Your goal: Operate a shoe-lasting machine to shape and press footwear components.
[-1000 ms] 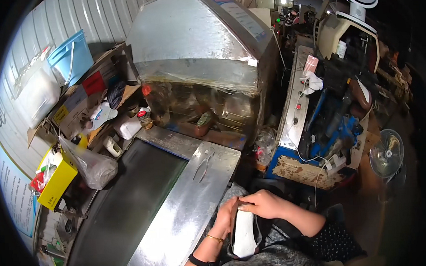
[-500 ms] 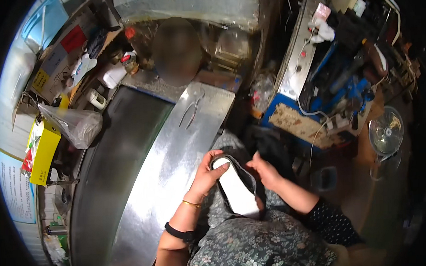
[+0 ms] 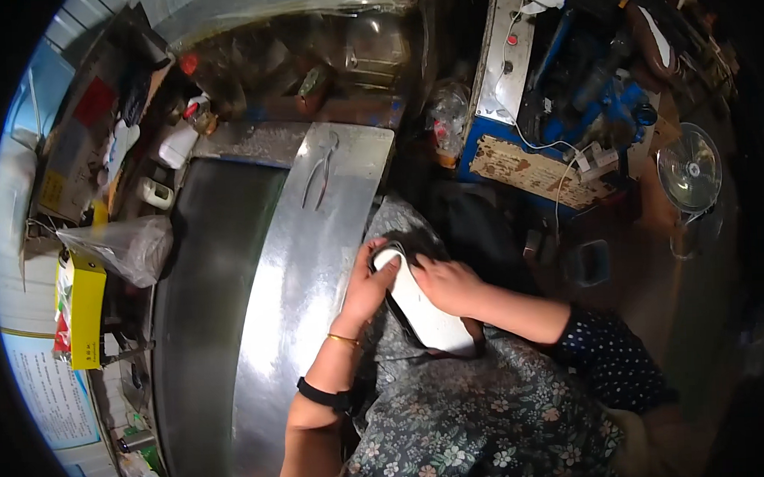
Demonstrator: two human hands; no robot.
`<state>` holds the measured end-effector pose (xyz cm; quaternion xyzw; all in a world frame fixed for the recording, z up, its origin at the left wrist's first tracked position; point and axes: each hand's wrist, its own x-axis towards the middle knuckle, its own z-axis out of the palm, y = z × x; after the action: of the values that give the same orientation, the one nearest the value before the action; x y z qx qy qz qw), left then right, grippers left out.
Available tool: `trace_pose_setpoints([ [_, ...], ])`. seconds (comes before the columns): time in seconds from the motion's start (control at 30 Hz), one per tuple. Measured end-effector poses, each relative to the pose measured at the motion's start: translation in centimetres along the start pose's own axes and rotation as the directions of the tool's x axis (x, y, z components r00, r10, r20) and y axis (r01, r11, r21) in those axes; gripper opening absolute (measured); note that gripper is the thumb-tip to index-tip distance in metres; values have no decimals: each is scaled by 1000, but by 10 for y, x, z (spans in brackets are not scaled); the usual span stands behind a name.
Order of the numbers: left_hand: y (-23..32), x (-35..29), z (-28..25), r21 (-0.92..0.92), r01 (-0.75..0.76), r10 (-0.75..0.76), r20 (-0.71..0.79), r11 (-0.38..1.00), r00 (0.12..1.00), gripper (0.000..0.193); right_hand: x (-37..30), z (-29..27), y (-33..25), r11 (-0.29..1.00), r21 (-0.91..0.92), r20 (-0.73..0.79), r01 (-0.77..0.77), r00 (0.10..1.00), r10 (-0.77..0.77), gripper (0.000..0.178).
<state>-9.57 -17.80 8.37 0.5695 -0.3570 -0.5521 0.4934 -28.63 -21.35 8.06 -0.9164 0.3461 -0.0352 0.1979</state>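
Note:
An upturned shoe rests on my lap, its dark upper standing up around a white insole. With the thumb pressed on the white insole, my left hand grips the far end of the shoe. My right hand lies across the shoe's right edge, its fingers bent over the upper near the left thumb; the fingertips are partly hidden. A pair of pliers lies on the metal table at my left, away from both hands.
A dark conveyor belt runs along the table's left side. A yellow box and a plastic bag stand further left. At the right are a blue machine with a loose white cable and a fan.
My right hand has come in from beside the shoe onto its right edge. My left hand still holds the far end. The view has shifted a little.

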Motion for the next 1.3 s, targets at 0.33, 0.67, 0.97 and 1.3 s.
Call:
trace_pose_setpoints([
  [0.33,-3,-42,11,-64,202,-210,-414,977,886,55,-7,18,-20,384,856,305,-346,938,166,80],
  [0.67,39,-29,-15,977,102,164,-134,189,977,43,6,12,-42,500,769,293,-397,915,276,87],
  [0.97,15,-83,6,991,72,325,-105,112,940,40,1,42,-41,372,829,271,-417,882,385,78],
  [1.3,7,-126,23,320,-179,196,-21,930,980,94,4,26,-30,362,923,65,-126,982,176,75],
])
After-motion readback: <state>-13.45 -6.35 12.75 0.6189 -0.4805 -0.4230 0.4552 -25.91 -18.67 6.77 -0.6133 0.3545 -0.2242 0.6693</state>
